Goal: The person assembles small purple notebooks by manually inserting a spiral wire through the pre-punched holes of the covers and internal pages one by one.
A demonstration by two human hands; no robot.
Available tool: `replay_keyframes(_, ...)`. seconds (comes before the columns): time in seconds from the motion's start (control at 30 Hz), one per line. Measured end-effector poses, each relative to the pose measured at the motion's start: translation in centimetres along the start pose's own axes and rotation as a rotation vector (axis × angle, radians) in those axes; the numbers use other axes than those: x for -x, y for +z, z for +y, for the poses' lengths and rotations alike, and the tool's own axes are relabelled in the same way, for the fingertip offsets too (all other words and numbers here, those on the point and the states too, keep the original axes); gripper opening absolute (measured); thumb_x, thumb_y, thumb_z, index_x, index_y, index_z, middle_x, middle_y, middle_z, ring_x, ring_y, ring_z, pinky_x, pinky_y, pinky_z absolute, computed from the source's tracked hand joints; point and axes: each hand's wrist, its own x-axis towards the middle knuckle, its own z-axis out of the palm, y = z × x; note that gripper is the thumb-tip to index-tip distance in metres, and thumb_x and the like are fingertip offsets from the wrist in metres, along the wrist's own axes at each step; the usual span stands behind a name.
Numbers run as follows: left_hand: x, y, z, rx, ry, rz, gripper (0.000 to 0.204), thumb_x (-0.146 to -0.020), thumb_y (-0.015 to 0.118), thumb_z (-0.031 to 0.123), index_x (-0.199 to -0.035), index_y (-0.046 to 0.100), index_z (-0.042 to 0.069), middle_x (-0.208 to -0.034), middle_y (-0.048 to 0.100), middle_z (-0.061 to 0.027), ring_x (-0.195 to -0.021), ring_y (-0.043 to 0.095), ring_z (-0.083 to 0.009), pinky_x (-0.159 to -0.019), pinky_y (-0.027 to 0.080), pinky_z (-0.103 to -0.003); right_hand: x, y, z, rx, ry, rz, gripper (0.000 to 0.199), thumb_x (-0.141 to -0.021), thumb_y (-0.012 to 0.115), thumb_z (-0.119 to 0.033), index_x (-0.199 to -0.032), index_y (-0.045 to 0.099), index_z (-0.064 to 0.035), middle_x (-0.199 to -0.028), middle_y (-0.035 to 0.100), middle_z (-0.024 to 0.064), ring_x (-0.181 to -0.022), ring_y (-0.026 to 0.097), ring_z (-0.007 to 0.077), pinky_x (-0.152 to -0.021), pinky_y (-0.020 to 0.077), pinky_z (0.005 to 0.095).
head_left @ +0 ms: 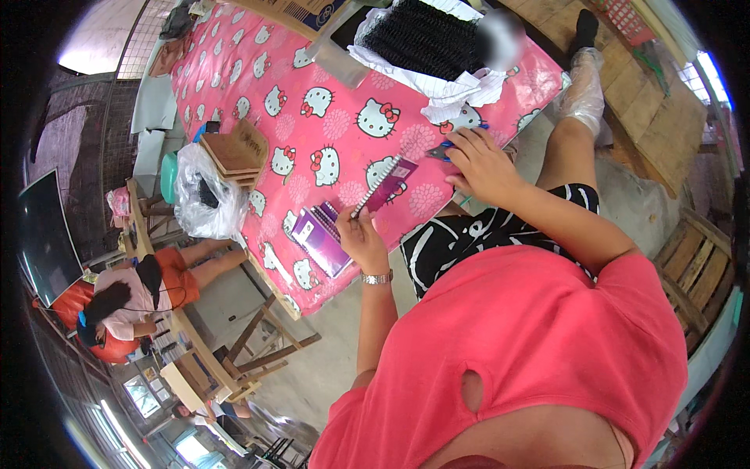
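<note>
My left hand (361, 239) is closed on the lower end of a small purple spiral notebook (389, 184), held at a slant above the pink table cover. Its white coil runs along the left edge. Just left of this hand lies a stack of similar purple notebooks (326, 248) with white coils. My right hand (486, 166) is at the table's near edge, its fingers curled over a small blue-handled tool like pliers (440, 152). The tool's metal tip points toward the notebook without touching it; most of its handles are hidden under my fingers.
Brown boards (234, 150) and a clear plastic bag (205, 191) are at the left table edge. A plastic tub (344, 62) and black mesh-like material (426, 37) on white paper lie at the far side. A person (129, 301) stands at another bench, left.
</note>
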Motion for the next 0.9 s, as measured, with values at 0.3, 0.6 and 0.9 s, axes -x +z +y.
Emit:
replay_keyframes(0.3,-0.3,0.3,-0.1,0.011,-0.004,0.011,0.014,-0.096,0.058,0.002,-0.108,0.053,-0.004,-0.089,0.061,-0.0086,-0.074,0.066,-0.014,-0.065,0.05,-0.024,0.2,-0.2,-1.7,-0.408,0.012,0.021,0.043,-0.079,0.07,-0.029,-0.114,0.058,-0.0063,-0.108,0.057,0.0127,-0.105,0.054,0.03,-0.093,0.0428,0.0438)
replay_keyframes(0.6,0.0,-0.2,0.1,-0.076,-0.033,-0.053,0.013,-0.096,0.056,0.0,-0.108,0.056,-0.005,-0.093,0.064,-0.0076,-0.08,0.062,-0.0109,-0.068,0.051,-0.025,-4.1,0.6,-8.1,-0.446,-0.147,-0.005,0.046,-0.079,0.071,-0.032,-0.116,0.061,-0.0075,-0.11,0.056,0.0108,-0.106,0.053,0.03,-0.092,0.0414,0.0436)
replay_keyframes(0.9,0.4,-0.6,-1.1,-0.026,-0.085,-0.019,0.013,-0.093,0.059,-0.003,-0.104,0.063,-0.007,-0.094,0.067,-0.0071,-0.081,0.062,-0.0103,-0.071,0.051,-0.024,-4.8,0.7,-9.8,-0.277,-0.135,-0.11,0.039,-0.076,0.071,-0.03,-0.107,0.063,-0.0081,-0.105,0.056,0.008,-0.101,0.054,0.0263,-0.087,0.0423,0.0426)
